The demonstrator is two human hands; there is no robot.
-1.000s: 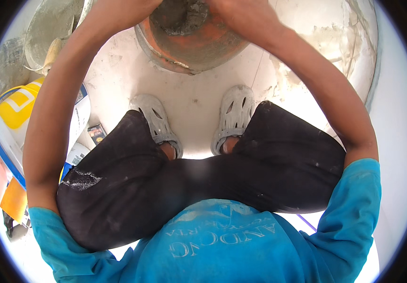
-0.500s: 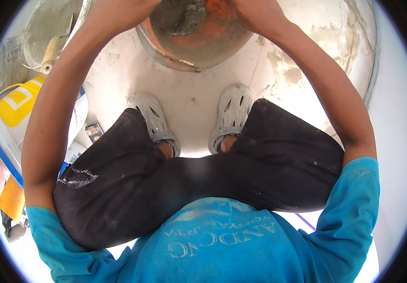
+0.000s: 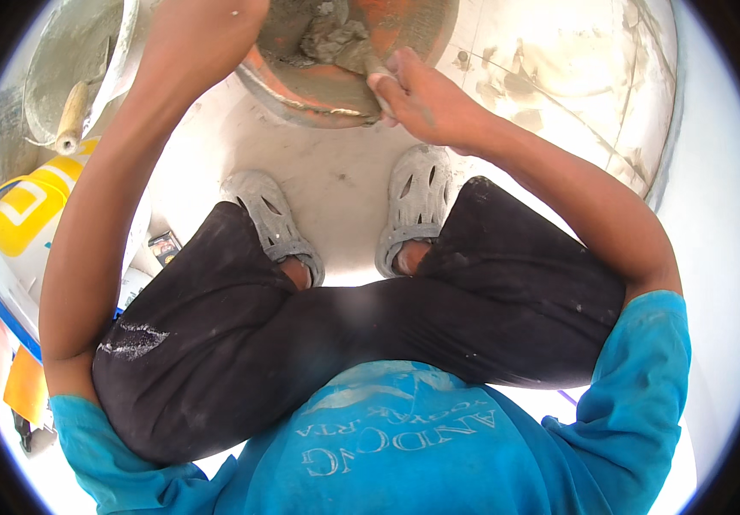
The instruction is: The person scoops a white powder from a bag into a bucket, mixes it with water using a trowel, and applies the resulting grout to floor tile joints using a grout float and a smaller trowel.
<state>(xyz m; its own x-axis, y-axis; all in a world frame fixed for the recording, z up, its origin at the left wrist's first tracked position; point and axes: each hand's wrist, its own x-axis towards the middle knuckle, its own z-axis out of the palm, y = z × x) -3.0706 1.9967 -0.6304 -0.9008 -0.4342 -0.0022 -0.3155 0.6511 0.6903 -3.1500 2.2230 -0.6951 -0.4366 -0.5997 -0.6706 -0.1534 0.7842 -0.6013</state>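
Note:
Between my arms, at the top, is a round orange tub (image 3: 258,86) smeared with wet grey mortar. My right hand (image 3: 417,94) is closed round the light handle of a trowel (image 3: 374,64) over the tub's near right side. Lumpy mortar (image 3: 336,39) covers the trowel's blade, so its shape is hard to make out. At the tub's left side is my left hand (image 3: 215,26); its fingers run out past the top edge of the view and do not show.
Left of my left arm, a tool with a wooden handle (image 3: 71,116) lies at a grey-crusted round container (image 3: 52,60). Nearer stands a white and yellow bucket (image 3: 22,210). My grey clogs (image 3: 271,215) are on the dusty floor; a white wall (image 3: 718,215) runs along the right.
My right hand has come down and nearer from the tub's top right rim, and now shows with the trowel in it. My left hand has shifted slightly left.

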